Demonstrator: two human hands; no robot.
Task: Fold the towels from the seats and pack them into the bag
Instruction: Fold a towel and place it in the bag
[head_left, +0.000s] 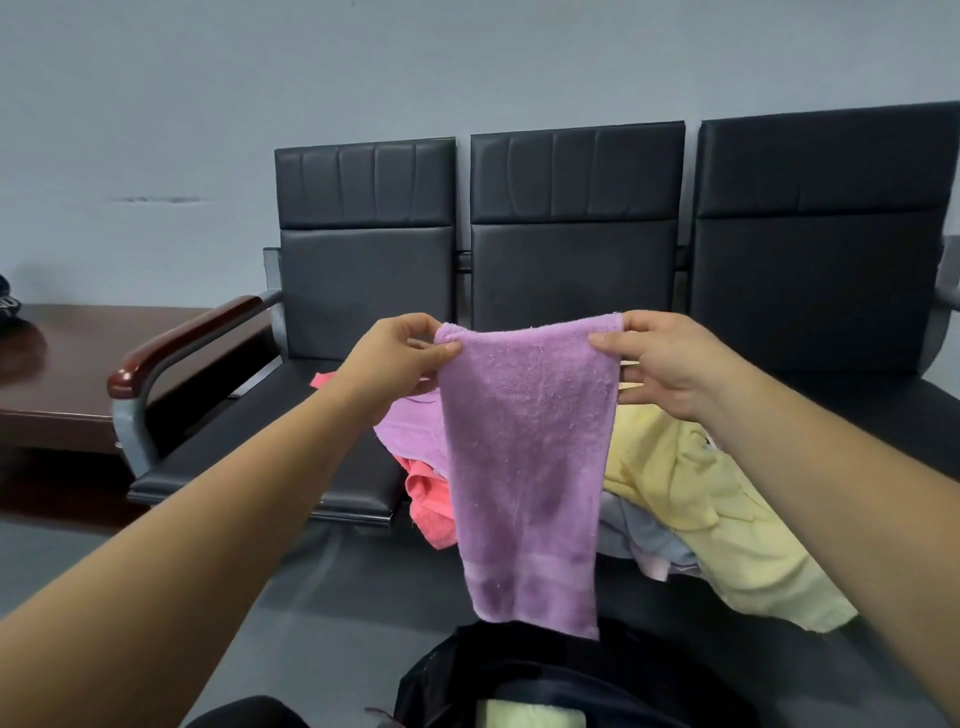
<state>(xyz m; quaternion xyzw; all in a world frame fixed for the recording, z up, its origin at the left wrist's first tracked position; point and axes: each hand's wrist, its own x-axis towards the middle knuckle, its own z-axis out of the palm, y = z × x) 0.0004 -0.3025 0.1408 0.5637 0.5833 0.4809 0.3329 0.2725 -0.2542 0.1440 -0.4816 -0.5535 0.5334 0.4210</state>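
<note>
Hanging lengthwise, purple towel (524, 467), pale band near hem; left hand (400, 364), right hand (660, 364) pinching top corners.

Purple towel (524, 467): hangs flat between the hands, top corners pinched by left hand (400, 358) and right hand (670, 364), woven band near the bottom edge. Bag (649, 675): black, open, below the hands, pale folded towel (535, 716) inside. Loose pile on the seats (571, 234) behind: pink towel (428, 499) under the left hand, yellow towel (727, 519) under the right.
</note>
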